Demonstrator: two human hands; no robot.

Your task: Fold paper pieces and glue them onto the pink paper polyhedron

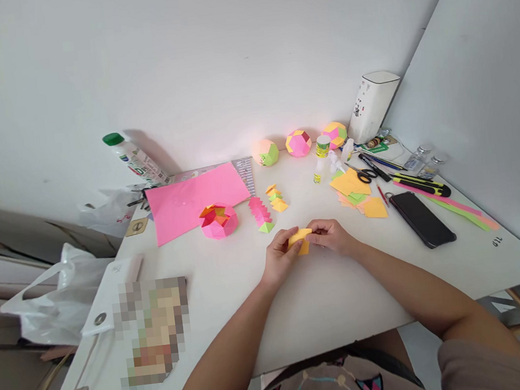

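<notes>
Between my two hands, above the white table, is a small piece of yellow paper with a folded edge. My left hand pinches its left side, thumb in front. At its right edge, the fingers and thumb of my right hand close on the paper. Just beyond my left hand lie a row of folded pink paper pieces ending in a green one, and a row of folded yellow and green pieces. Left of these sits a pink paper ball with an open top showing orange inside.
Finished-looking paper balls stand along the wall. Loose paper squares, scissors, a glue stick, a cutter and a black phone lie to the right. A pink sheet lies at the left, near a green-capped bottle.
</notes>
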